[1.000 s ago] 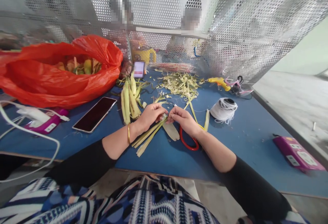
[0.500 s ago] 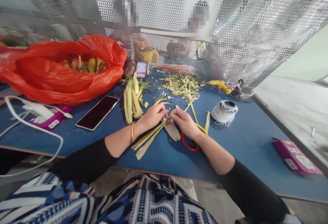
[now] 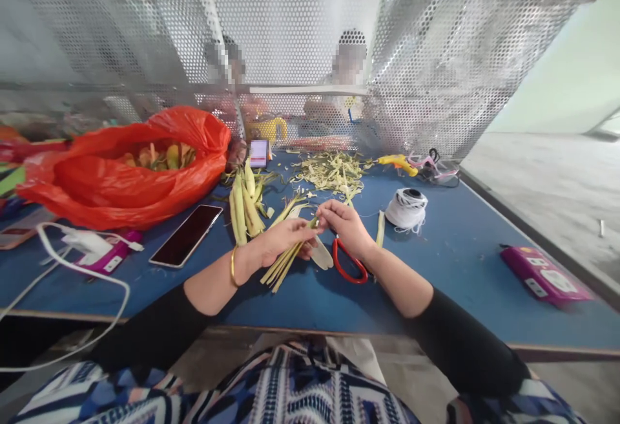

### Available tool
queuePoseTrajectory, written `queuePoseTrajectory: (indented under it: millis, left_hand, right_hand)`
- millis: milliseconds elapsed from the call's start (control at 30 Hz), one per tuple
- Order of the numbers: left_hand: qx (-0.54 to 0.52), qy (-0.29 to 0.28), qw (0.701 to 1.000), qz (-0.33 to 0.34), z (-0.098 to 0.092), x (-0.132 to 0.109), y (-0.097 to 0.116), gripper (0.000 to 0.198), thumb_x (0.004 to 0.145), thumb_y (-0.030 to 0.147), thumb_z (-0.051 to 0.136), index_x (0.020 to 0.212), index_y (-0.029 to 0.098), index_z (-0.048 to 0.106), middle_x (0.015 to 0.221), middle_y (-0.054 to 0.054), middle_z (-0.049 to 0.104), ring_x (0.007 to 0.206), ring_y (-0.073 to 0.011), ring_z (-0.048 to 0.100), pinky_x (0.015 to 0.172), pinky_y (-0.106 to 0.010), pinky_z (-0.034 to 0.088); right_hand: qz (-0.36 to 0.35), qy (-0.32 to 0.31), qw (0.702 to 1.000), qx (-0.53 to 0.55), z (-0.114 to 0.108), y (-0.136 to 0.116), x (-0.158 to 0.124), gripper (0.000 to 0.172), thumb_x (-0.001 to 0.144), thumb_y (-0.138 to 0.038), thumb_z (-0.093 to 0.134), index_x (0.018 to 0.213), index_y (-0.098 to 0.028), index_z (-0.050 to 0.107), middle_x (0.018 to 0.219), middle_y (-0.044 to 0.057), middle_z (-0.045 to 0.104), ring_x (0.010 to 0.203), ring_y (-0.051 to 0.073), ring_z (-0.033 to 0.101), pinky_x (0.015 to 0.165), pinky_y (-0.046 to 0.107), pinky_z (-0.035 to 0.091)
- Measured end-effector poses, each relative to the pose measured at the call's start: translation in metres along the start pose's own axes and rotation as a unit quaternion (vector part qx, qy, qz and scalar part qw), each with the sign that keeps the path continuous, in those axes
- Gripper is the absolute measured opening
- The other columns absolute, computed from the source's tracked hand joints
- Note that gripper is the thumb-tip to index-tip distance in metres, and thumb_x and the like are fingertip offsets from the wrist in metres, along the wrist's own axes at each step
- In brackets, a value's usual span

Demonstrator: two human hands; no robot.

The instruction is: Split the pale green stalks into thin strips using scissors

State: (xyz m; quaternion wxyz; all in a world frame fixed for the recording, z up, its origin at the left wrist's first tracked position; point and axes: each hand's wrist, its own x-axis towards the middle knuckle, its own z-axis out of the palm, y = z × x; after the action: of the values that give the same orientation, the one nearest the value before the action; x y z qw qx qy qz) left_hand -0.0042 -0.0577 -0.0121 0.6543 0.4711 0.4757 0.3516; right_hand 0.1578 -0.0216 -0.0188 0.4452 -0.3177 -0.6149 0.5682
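My left hand point(image 3: 287, 238) is closed around a bundle of narrow dried husk strips point(image 3: 282, 269). The strips fan out below it toward the table's front edge. Close by, my right hand point(image 3: 345, 223) pinches at the bundle's tied-looking top end, and what lies between its fingertips is too small to make out. A pale flat husk piece point(image 3: 321, 254) shows beneath the hands. The red handle of scissors point(image 3: 351, 274) rests under my right wrist, the rest of them hidden. Farther right stands a spool of white thread point(image 3: 405, 209).
Whole husks point(image 3: 246, 209) and shredded husk point(image 3: 327, 172) lie beyond my hands. To the left are a phone point(image 3: 186, 235), a red plastic bag point(image 3: 126, 185) and a cabled power strip point(image 3: 109, 253). A yellow glue gun point(image 3: 398, 164) lies before the perforated screen point(image 3: 290, 30); a purple pack point(image 3: 542, 275) sits right.
My left hand has turned and now wraps the strip bundle more fully, with its fingers beneath. The right hand stays pinched at the top end. My view has tilted up a little.
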Motion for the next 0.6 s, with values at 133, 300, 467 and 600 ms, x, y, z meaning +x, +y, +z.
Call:
queuePoseTrajectory:
  millis: [133,300,467,600]
  left_hand:
    - [-0.062,0.008,0.998,-0.031,0.004,-0.013,0.012,0.015,0.076,0.025,0.072,0.074,0.014,0.063,0.056,0.006,0.047,0.038,-0.0013,0.032,0.037,-0.016,0.024]
    - [-0.103,0.062,0.993,0.008,0.005,-0.014,0.023,0.006,0.071,0.014,0.067,0.069,0.014,0.061,0.057,0.004,0.049,0.044,-0.0043,0.041,0.041,-0.018,0.032]
    - [-0.092,0.049,0.994,0.041,0.009,-0.014,0.027,0.027,0.064,0.03,0.079,0.064,0.016,0.056,0.05,0.006,0.043,0.042,-0.0046,0.036,0.041,-0.019,0.028]
    - [-0.076,0.085,0.992,0.046,0.017,-0.015,0.027,0.042,0.059,0.039,0.084,0.056,0.018,0.048,0.044,0.01,0.032,0.039,-0.0026,0.025,0.041,-0.019,0.017]
  right_hand:
    - [-0.053,0.01,0.998,-0.035,-0.004,-0.011,-0.003,0.025,0.081,-0.046,0.061,0.079,-0.022,0.056,0.061,-0.004,0.057,0.057,0.013,0.06,0.065,0.03,0.05]
    - [-0.12,0.007,0.982,-0.142,-0.001,-0.016,-0.011,0.018,0.088,-0.037,0.053,0.08,-0.022,0.056,0.064,-0.002,0.065,0.065,0.015,0.065,0.072,0.03,0.05]
    - [-0.165,-0.035,0.967,-0.193,0.007,-0.013,-0.017,0.015,0.09,-0.029,0.047,0.08,-0.022,0.055,0.067,-0.001,0.068,0.066,0.014,0.066,0.072,0.028,0.049]
    - [-0.179,-0.036,0.959,-0.216,0.008,-0.011,-0.02,0.014,0.091,-0.027,0.046,0.081,-0.022,0.055,0.071,0.0,0.07,0.07,0.014,0.067,0.074,0.027,0.049]
